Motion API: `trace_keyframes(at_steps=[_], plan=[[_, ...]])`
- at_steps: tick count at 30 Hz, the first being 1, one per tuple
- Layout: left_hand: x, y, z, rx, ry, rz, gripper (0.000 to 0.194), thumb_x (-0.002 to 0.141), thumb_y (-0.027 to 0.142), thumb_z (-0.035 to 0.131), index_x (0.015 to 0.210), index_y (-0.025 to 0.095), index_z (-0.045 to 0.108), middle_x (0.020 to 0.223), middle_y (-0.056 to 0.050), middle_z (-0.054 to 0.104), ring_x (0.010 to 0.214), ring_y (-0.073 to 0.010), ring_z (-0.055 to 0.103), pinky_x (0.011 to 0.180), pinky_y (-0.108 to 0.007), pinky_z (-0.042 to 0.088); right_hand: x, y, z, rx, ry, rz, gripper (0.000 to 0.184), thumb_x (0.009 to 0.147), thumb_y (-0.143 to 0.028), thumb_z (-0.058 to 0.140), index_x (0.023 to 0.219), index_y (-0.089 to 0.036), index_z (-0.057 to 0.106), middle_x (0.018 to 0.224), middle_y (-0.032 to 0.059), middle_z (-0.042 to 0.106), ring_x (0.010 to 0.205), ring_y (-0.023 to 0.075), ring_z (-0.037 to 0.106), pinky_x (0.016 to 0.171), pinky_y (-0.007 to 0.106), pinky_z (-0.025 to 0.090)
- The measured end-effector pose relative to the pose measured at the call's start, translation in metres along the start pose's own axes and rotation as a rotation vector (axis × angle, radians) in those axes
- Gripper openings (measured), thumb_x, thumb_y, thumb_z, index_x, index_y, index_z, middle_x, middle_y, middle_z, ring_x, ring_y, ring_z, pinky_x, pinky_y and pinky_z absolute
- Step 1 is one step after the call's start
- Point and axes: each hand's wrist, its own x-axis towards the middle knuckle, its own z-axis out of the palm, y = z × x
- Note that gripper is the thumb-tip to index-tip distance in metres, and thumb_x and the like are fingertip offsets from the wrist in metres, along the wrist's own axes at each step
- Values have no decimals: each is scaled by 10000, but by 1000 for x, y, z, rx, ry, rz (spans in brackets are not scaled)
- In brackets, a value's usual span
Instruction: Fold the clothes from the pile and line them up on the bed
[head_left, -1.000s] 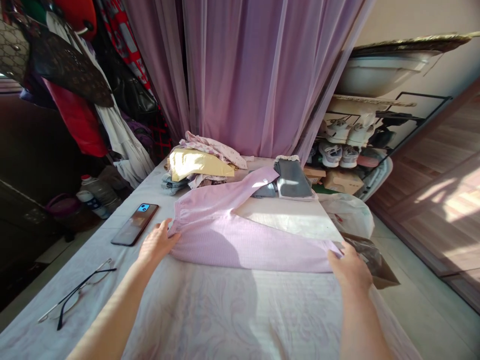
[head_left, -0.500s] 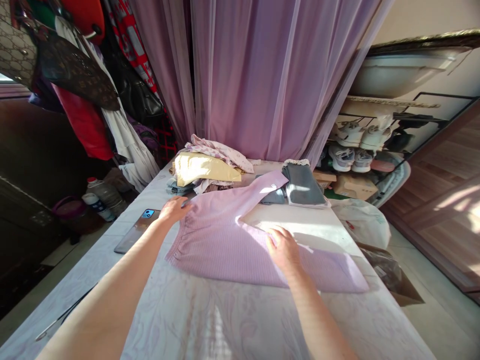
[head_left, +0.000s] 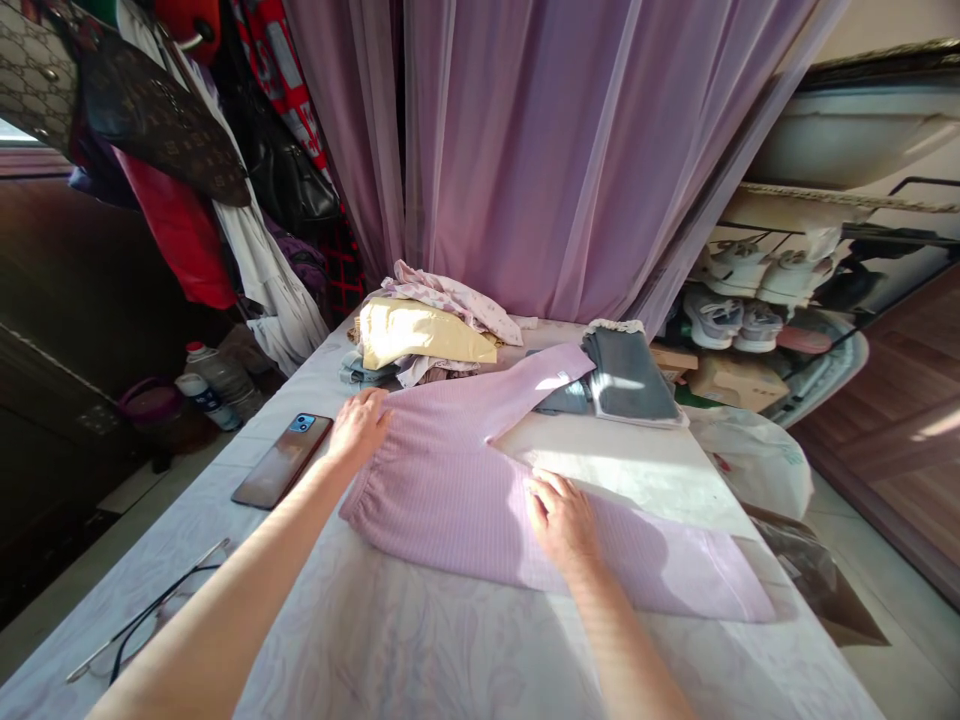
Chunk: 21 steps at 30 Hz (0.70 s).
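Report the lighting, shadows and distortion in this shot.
In the head view, sunlight glares on the yellow cloth and on the white cover beyond the lilac garment, while the far left corner falls dark. The wide lens bows the edges, so the sheer curtain and shoe rack lean outward. The left hand shows no clear blur.

No legible word, brand name or number in the now view. Repeating monogram prints on the beige handbag [head_left: 34, 75] and the dark brown handbag [head_left: 161, 120], both hanging past the far left corner of the surface; letters too small to confirm. Small bottle [head_left: 206, 395] beyond the left edge: label present, unreadable. White plastic bag [head_left: 754, 465] beside the right edge: faint green and red print, unreadable.
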Motion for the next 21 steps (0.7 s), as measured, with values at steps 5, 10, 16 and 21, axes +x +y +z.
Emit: trace_keyframes(at_steps=[5,10,16,21], plan=[[-37,29,25,-79,-66,270,411,947,300,425,1287,182,625,1364,-96,624,1300,-241,528,1131,-391,384,8,-1,-6,-7,-75,11,323,901,-248,446,959,-307,758,1124,36,730,1061,242,657,917,390,517],[-47,38,37,34,-96,236,573,921,472,484,1417,188,530,1508,-129,484,1424,-339,387,1166,-555,297,57,10,-25,-4,-142,114,315,909,-260,434,970,-302,741,1060,33,746,1008,233,681,899,341,526],[-50,33,46,75,2,280,649,925,531,449,1433,133,515,1513,-162,465,1421,-350,394,1164,-533,316,160,42,-44,-133,-174,244,402,928,-213,425,1260,-151,642,1322,120,629,1126,216,631,937,280,470],[-51,26,60,73,78,319,662,925,548,435,1434,133,516,1501,-148,482,1409,-353,413,1140,-535,355,235,62,-33,-172,-215,174,495,889,-54,393,1331,-140,598,1417,105,565,1226,172,562,1001,239,395]])
